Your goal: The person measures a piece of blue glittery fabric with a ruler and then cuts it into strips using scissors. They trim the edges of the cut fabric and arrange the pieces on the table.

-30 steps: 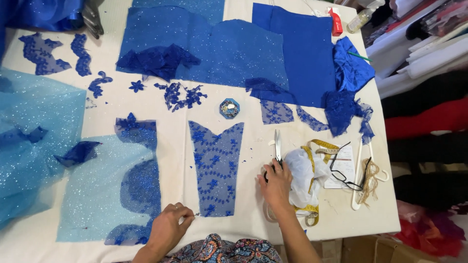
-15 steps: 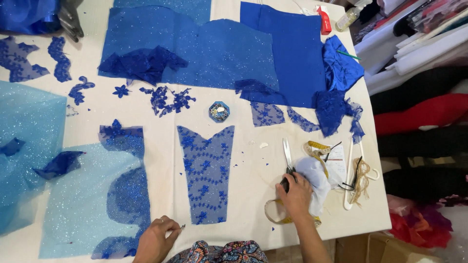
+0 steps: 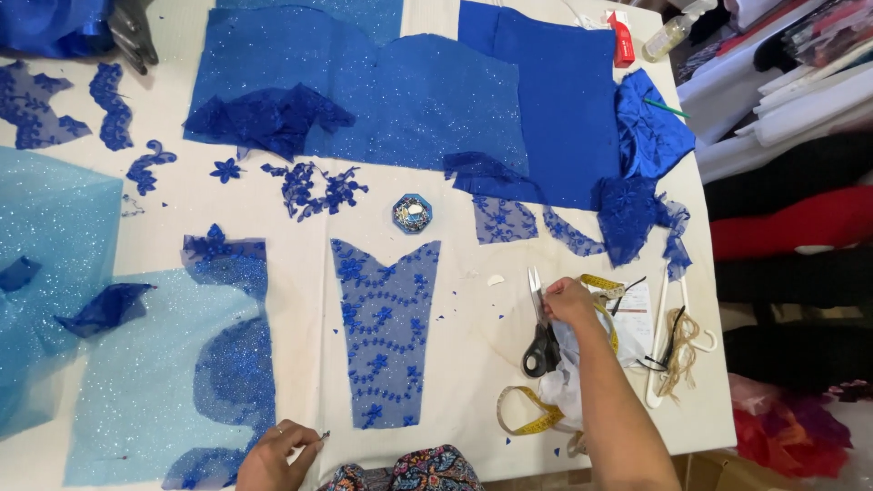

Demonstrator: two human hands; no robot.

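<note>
My right hand (image 3: 570, 302) rests on the white table (image 3: 473, 300) at the right, fingers curled beside the blades of black-handled scissors (image 3: 540, 329) that lie flat; I cannot tell if it grips anything. Under my forearm lie a yellow tape measure (image 3: 527, 420) and white paper. My left hand (image 3: 277, 455) is at the near edge, pinching a small pin-like object next to the light blue glitter fabric (image 3: 155, 391). A blue lace bodice piece (image 3: 385, 330) lies between my hands.
Large blue fabric panels (image 3: 400, 86) cover the far table. Lace cut-outs (image 3: 314, 186) and a small round pin box (image 3: 412, 214) lie mid-table. White hangers (image 3: 670, 341) sit at the right edge. A red tube (image 3: 622, 39) and bottle (image 3: 673, 29) stand far right.
My right hand moved from the scissor handles up toward the blades. My left hand shifted right along the near edge. The view also moved closer.
</note>
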